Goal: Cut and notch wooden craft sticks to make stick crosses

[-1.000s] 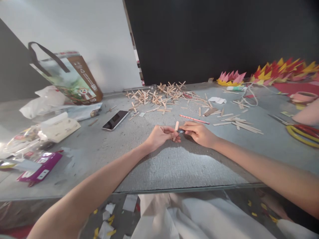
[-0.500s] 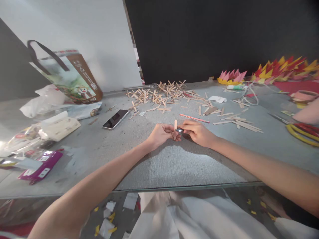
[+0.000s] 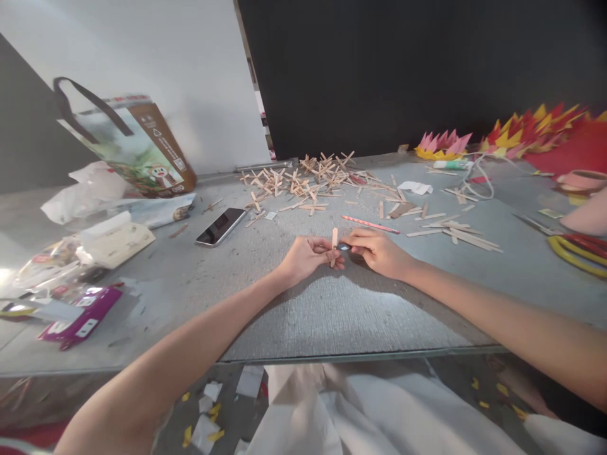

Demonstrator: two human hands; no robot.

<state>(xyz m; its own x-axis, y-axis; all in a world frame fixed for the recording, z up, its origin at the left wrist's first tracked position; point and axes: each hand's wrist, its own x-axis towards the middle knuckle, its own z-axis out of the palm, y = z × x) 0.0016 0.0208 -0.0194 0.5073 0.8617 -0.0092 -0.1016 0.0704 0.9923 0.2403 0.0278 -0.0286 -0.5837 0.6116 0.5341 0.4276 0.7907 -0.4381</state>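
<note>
Head view: our left hand [image 3: 306,259] has thumb and fingers pinched together on a wooden stick [image 3: 335,237], which stands near upright in front of us, above the bare middle of the table [image 3: 303,322]. Our right hand [image 3: 377,251] closes its fingertips on a small dark piece [image 3: 344,247], too small to name, right beside the stick; whether the two touch, we cannot tell. To do this well, we should probably hold the stick firm low down, let only the right fingers make fine moves, and press lightly, since thin wood may twist or snap. Just beyond our hands lies a striped rod [image 3: 370,224], the nearest thing a knuckle could nudge. Behind it spreads a heap of crossed sticks [image 3: 310,177], with loose sticks [image 3: 469,237] to the right and yellow-handled scissors [image 3: 566,256] further out. A phone [image 3: 221,226] lies to our left; nothing appears to block either hand
</note>
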